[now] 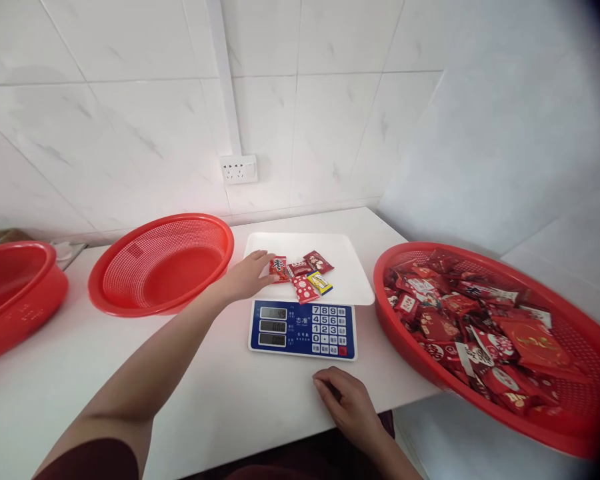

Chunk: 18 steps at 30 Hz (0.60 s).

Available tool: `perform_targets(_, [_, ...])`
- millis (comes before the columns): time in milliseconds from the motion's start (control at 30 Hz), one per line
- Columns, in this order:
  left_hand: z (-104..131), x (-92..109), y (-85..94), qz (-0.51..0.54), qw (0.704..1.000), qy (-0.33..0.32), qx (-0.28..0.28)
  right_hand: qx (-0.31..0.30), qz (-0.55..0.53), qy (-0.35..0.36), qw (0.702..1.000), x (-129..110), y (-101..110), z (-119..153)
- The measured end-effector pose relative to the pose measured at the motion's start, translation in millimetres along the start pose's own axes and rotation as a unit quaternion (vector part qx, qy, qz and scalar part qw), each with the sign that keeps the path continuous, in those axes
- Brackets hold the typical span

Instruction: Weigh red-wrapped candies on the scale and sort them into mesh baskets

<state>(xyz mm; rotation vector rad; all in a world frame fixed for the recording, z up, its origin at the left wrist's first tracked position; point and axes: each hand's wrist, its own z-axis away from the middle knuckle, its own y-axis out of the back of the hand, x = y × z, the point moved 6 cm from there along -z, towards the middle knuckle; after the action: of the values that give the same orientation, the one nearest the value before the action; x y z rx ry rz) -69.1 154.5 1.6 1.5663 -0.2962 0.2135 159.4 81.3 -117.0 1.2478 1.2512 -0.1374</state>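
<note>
My left hand (249, 275) reaches over the left part of a white weighing tray (353, 283). Its thumb and fingers close on the left edge of a red packet (279, 268) with dark lettering. To the right of that packet lie several more small packets, among them a yellow and blue one (321, 282) and a red dotted one (305, 290). The tray belongs to a digital scale with a blue keypad panel (303, 333); its displays are lit too faintly to read surely. My right hand (349, 405) rests curled at the table's front edge, with nothing visible in it.
A large red basket (395, 320) full of mostly red packets stands right of the scale, overhanging the table edge. Left of the scale is a red mesh basket (100, 293), with another red basket (35, 313) at the far left. A wall socket (239, 169) is behind.
</note>
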Motion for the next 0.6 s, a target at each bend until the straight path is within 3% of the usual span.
perform_targets(133, [-27.3, -1.3, -10.8, 0.006, 1.000, -0.014, -0.026, 0.010, 0.004, 0.002, 1.000, 0.5, 0.5, 1.9])
perform_targets(300, [-28.7, 2.3, -8.7, -0.001, 1.000, -0.003, 0.006, 0.008, 0.007, -0.002, 1.000, 0.2, 0.0, 1.8])
perform_targets(400, [-16.0, -6.4, 16.8, -0.016, 0.998, 0.026, 0.062, 0.007, 0.010, -0.001, 1.000, 0.7, -0.4, 1.6])
perform_targets(533, [6.0, -40.3, 65.1, -0.079, 0.981, 0.109, 0.141, 0.011, 0.012, 0.007, 1.000, 1.2, -1.1, 1.0])
perform_targets(600, [12.9, -51.4, 78.1, -0.132, 0.969, 0.139, 0.158, 0.011, 0.010, 0.007, 1.000, 1.6, -1.8, 0.3])
